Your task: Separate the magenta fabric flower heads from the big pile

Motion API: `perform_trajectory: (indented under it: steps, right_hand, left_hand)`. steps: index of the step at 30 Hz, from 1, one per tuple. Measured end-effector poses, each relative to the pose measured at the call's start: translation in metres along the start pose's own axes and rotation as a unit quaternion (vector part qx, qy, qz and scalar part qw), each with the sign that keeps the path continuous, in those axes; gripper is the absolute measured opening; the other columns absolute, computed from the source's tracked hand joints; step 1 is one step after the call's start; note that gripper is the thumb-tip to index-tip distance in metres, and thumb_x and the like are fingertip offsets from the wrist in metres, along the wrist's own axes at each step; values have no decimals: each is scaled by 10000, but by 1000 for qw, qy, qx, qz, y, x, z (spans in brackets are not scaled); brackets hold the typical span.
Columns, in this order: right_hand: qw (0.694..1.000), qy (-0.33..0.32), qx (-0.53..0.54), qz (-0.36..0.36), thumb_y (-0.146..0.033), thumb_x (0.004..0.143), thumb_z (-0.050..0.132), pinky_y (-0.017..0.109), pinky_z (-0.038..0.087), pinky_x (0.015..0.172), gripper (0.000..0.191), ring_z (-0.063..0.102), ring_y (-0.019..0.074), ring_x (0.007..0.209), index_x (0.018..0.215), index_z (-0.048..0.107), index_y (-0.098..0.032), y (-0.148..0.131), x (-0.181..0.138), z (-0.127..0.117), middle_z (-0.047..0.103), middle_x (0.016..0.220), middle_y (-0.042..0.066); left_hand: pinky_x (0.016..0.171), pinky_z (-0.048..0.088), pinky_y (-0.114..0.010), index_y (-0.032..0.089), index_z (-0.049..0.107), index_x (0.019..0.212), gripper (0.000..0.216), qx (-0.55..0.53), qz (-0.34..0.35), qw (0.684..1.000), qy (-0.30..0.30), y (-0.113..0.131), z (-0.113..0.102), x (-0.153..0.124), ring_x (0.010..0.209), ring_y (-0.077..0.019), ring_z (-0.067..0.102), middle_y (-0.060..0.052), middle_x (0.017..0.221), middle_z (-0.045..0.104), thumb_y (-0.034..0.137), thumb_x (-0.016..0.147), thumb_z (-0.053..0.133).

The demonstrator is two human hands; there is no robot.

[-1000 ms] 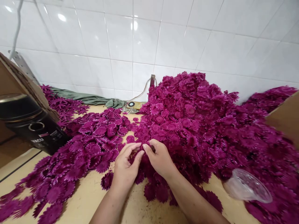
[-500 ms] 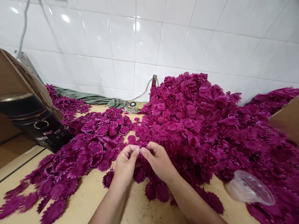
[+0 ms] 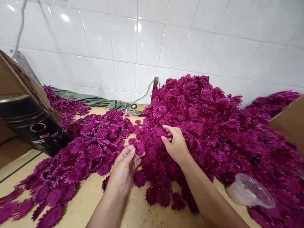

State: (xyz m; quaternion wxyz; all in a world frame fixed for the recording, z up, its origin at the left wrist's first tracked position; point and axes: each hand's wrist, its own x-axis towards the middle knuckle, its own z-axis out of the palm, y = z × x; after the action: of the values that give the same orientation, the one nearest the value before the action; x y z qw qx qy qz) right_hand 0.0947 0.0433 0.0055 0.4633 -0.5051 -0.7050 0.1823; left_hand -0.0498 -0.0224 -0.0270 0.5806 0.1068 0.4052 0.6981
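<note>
My left hand (image 3: 123, 171) pinches a magenta fabric flower head (image 3: 139, 148) between thumb and fingers, just above the table. My right hand (image 3: 175, 143) reaches into the tall heap of magenta flower heads (image 3: 209, 120), its fingers curled on a flower at the heap's left slope. A flatter spread of the same flower heads (image 3: 90, 148) lies to the left of my hands.
A black canister (image 3: 30, 126) lies on its side at the left under a cardboard flap (image 3: 21, 79). A clear plastic cup (image 3: 251, 191) lies tipped at the lower right. Green cloth (image 3: 90, 100) and a cable (image 3: 147, 91) run along the white tiled wall. Another cardboard piece (image 3: 291, 122) is at the right.
My hands were together pinching at a flower. Now the right hand has moved up and right into the heap, and the left keeps a flower.
</note>
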Motion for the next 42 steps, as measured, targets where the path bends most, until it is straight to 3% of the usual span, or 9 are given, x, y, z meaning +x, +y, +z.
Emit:
perform_trajectory:
  steps: [3, 6, 8, 12, 17, 20, 25, 33, 42]
  right_hand:
    - [996, 1, -56, -64, -276, 696, 570, 436, 346, 904, 385, 443, 262, 1026, 1051, 574, -128, -9, -5, 2, 521, 1035, 140]
    - [990, -131, 1, -60, -296, 748, 539, 376, 412, 820, 235, 531, 207, 880, 930, 612, -168, -22, -20, 12, 604, 896, 82]
    - [983, -177, 40, -21, -228, 740, 539, 332, 439, 756, 147, 560, 176, 788, 857, 613, -179, -26, -27, 20, 623, 831, 53]
    - [977, -180, 111, 22, -163, 750, 492, 323, 442, 781, 159, 582, 169, 808, 854, 612, -166, -23, -28, 26, 643, 856, 57]
    - [960, -207, 183, 39, -245, 825, 395, 329, 438, 833, 242, 592, 165, 868, 859, 621, -169, -22, -28, 22, 657, 864, 51]
    - [959, -201, 195, 51, -254, 784, 476, 332, 456, 817, 204, 593, 164, 854, 918, 594, -156, -22, -33, 23, 643, 932, 74]
    - [948, -213, 221, 85, -240, 693, 593, 315, 478, 763, 283, 595, 154, 796, 954, 563, -133, -21, -37, 27, 635, 870, 72]
    - [894, -316, 297, 109, -184, 672, 572, 302, 462, 738, 171, 603, 150, 753, 829, 615, -129, -19, -34, 30, 659, 796, 28]
    - [952, -255, 159, 56, -126, 679, 545, 275, 448, 668, 128, 572, 140, 674, 769, 626, -170, -24, -34, 25, 654, 733, 14]
  left_hand:
    - [537, 452, -181, 171, 595, 712, 324, 19, -6, 1000, -17, -3, 1, 0, 542, -86, 597, 47, 623, 644, 230, 462, 792]
    - [543, 453, -196, 179, 603, 727, 302, 35, -9, 998, -45, -6, 1, -2, 540, -89, 586, 40, 627, 648, 327, 518, 764]
    - [565, 460, -218, 181, 617, 781, 325, 52, -1, 996, -70, -7, 2, -5, 590, -109, 598, 11, 683, 666, 418, 579, 710]
    - [597, 459, -220, 166, 633, 876, 400, 116, 42, 990, -74, -8, 2, -8, 629, -114, 596, -12, 739, 677, 391, 559, 728]
    - [669, 469, -244, 146, 650, 794, 372, 119, 82, 989, -43, -6, 1, -4, 652, -123, 598, -10, 700, 679, 287, 471, 772]
    - [703, 458, -236, 149, 649, 806, 355, 140, 111, 982, -52, -5, 2, -4, 716, -125, 594, -17, 755, 679, 265, 488, 757]
    - [594, 429, -195, 157, 614, 757, 278, 178, 140, 973, -43, -6, 0, -3, 574, -83, 522, 42, 593, 583, 256, 522, 727]
    - [576, 414, -204, 178, 560, 742, 200, 222, 182, 955, -77, -7, 1, -2, 581, -95, 501, 43, 615, 540, 295, 602, 641]
    - [545, 383, -211, 187, 526, 895, 222, 331, 280, 901, -31, -12, -4, -1, 516, -99, 455, 68, 554, 470, 295, 707, 571]
